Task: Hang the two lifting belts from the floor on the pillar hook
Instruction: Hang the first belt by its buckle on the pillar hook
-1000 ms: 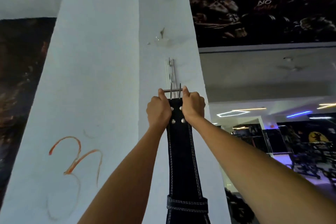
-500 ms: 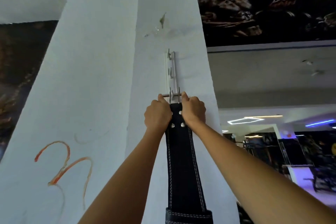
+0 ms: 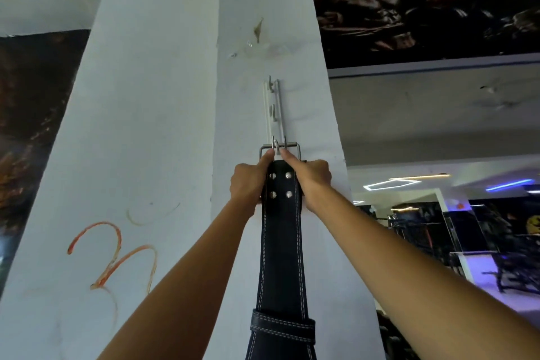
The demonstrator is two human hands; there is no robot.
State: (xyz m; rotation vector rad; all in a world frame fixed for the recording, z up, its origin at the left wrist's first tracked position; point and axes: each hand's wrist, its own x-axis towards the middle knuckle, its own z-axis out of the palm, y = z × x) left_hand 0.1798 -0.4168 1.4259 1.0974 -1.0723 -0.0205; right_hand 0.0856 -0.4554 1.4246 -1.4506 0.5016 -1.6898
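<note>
A: Because the buckle (image 3: 280,150) has to be lifted over a prong, both hands are up at the belt's top end, one on each side of the strap. The left hand (image 3: 248,184) and the right hand (image 3: 311,181) are each closed around an edge of the black leather lifting belt (image 3: 280,242), thumbs pushed up against the steel frame.

B: And the hook?

A: The pillar hook (image 3: 274,109) is a narrow metal rack fixed upright on the white pillar (image 3: 152,126). The buckle sits at its lowest prong; whether it has caught there, I cannot tell.

B: Why hold it so high?

A: I'd judge it keeps the buckle square to the rack while the rest of the belt hangs down flat against the pillar.

B: How many belts?

A: One in view, with four rivets and one keeper loop (image 3: 282,327). The second belt is not in sight. Two hands, one rack.
</note>
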